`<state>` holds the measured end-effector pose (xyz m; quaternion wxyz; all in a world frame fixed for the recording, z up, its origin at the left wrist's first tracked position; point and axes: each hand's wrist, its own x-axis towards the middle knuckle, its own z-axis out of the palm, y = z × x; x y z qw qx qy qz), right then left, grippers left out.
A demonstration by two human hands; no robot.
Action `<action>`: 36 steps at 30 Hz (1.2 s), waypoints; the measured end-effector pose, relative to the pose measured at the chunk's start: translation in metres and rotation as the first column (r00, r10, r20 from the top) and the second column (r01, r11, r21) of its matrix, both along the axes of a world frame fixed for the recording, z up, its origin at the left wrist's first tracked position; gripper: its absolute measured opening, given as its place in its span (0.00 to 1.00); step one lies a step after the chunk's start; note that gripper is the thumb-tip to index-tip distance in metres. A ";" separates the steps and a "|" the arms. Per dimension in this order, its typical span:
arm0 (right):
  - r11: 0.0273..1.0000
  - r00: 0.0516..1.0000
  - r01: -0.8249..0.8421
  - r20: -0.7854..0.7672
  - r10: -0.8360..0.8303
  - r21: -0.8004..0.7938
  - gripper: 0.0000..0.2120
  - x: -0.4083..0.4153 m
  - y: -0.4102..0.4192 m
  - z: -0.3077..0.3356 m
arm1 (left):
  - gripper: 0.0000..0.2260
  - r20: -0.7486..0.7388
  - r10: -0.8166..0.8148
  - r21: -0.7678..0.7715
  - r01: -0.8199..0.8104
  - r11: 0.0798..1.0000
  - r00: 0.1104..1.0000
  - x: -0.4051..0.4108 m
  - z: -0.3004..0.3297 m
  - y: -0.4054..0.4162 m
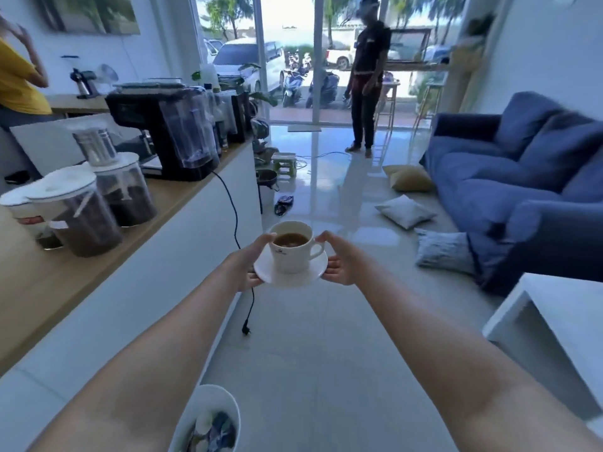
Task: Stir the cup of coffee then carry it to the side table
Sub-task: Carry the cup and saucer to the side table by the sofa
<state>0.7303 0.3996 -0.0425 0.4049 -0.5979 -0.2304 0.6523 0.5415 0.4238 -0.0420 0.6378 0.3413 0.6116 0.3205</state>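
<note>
White ceramic cup of brown coffee (291, 247) sits on its round white saucer (290, 272) at frame centre, gripped at opposite rims by left hand (249, 265) and right hand (341, 261). Keeping the saucer level should prevent spills on the way to the white side table (561, 318), lower right.

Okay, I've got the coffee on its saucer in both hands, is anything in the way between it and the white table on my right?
Nothing visible. The cup on its saucer is held over bare floor, and the floor toward the white table looks bare. The cushions lie farther off by the sofa, beyond the table.
</note>
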 end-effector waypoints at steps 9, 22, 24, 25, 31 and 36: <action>0.944 0.944 0.329 -0.011 -0.329 -0.002 0.15 0.139 0.001 -0.009 | 0.26 0.037 -0.275 -0.009 0.275 0.961 0.961 0.153 -0.014 0.059; 0.760 0.761 0.649 0.018 -0.649 -0.028 0.15 0.312 0.014 -0.011 | 0.18 0.018 -0.598 -0.063 0.598 0.799 0.801 0.366 -0.016 0.122; 0.730 0.730 0.683 0.019 -0.683 -0.031 0.17 0.333 0.012 -0.009 | 0.18 0.031 -0.643 -0.079 0.644 0.761 0.765 0.395 -0.015 0.125; 0.713 0.713 0.701 0.027 -0.700 -0.029 0.18 0.346 0.011 -0.009 | 0.17 0.028 -0.663 -0.080 0.663 0.744 0.748 0.411 -0.015 0.126; 0.620 0.621 0.784 0.042 -0.783 -0.035 0.13 0.421 -0.003 -0.012 | 0.21 0.014 -0.754 -0.060 0.753 0.655 0.657 0.506 -0.018 0.128; 0.565 0.566 0.824 0.070 -0.821 -0.041 0.14 0.496 -0.018 -0.020 | 0.26 0.000 -0.788 -0.056 0.787 0.614 0.615 0.591 -0.025 0.120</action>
